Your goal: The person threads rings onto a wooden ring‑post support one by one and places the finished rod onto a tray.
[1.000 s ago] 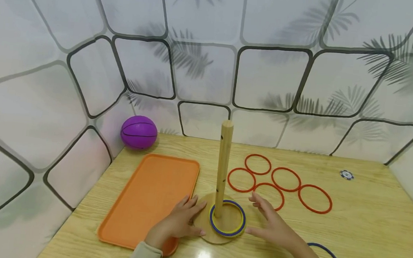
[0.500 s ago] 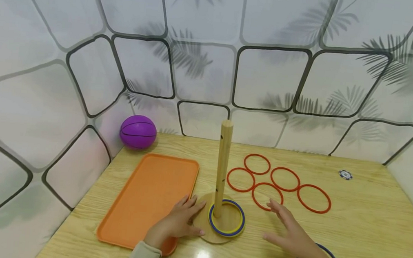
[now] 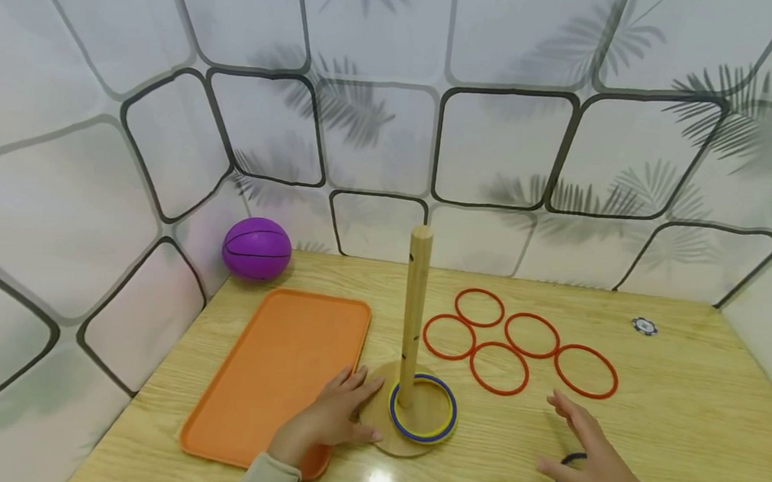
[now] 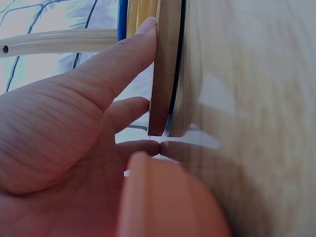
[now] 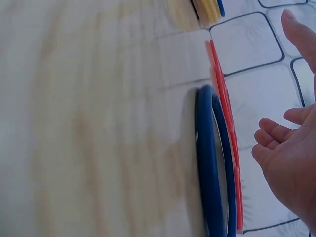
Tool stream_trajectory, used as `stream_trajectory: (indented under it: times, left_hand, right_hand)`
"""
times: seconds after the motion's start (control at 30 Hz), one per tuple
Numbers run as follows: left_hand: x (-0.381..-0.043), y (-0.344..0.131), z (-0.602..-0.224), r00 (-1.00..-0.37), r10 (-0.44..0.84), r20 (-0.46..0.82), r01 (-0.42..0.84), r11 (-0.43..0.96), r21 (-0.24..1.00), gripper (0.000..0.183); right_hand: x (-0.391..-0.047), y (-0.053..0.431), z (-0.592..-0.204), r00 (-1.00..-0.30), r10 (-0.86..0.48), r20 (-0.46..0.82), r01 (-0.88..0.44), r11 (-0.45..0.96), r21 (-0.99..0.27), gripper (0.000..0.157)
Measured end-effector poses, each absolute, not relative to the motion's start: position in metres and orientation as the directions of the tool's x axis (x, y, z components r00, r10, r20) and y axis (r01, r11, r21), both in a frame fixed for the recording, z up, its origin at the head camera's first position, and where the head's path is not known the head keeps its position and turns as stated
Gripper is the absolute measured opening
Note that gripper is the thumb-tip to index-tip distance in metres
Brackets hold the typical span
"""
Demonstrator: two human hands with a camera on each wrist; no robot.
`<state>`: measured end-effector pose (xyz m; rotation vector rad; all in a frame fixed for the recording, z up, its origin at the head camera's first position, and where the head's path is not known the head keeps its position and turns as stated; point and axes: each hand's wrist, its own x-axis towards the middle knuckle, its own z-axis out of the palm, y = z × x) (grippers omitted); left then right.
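Purple ball near the patterned wall, round chip well to the right.

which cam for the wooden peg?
Head. It shows the wooden peg upright from top to foot. Left wrist gets only a stretch of it, sideways in the image, between the left frame edge and the blue ring. Right wrist shows none of it.

Touches the rim of a wooden base with thumb and fingers of the left hand, just beside stacked yellow rings, a blue ring and a wooden pole. Has an orange tray's blurred edge near the palm, on the tabletop.
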<state>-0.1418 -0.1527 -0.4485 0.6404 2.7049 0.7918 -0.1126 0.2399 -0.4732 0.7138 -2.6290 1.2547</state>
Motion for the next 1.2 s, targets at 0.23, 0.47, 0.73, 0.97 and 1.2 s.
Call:
stream_trajectory:
  times: [0.23, 0.47, 0.73, 0.97, 1.2]
  left_hand:
    - [-0.143, -0.153, -0.451, -0.874, 0.476, -0.101, 0.346, 0.753, 0.559, 0.081]
    - [-0.144, -0.154, -0.451, -0.879, 0.465, -0.107, 0.334, 0.759, 0.560, 0.082]
    - [-0.144, -0.154, -0.450, -0.875, 0.473, -0.103, 0.343, 0.756, 0.557, 0.082]
    - [-0.144, -0.154, -0.450, -0.876, 0.470, -0.107, 0.339, 0.759, 0.556, 0.082]
    - [-0.144, -0.154, -0.455, -0.877, 0.469, -0.106, 0.342, 0.763, 0.548, 0.082]
  right_hand:
    - [-0.103, 0.266, -0.478, -0.910, -0.317, 0.267, -0.413, 0.643, -0.645, 0.095]
    - [-0.095, 0.282, -0.485, -0.932, -0.308, 0.193, -0.357, 0.674, -0.647, 0.096]
    - [-0.086, 0.302, -0.501, -0.931, -0.342, 0.127, -0.347, 0.721, -0.600, 0.104]
    - [-0.086, 0.318, -0.520, -0.925, -0.366, 0.106, -0.361, 0.754, -0.549, 0.110]
    - [-0.092, 0.322, -0.525, -0.788, -0.513, 0.340, -0.615, 0.651, -0.445, 0.122]
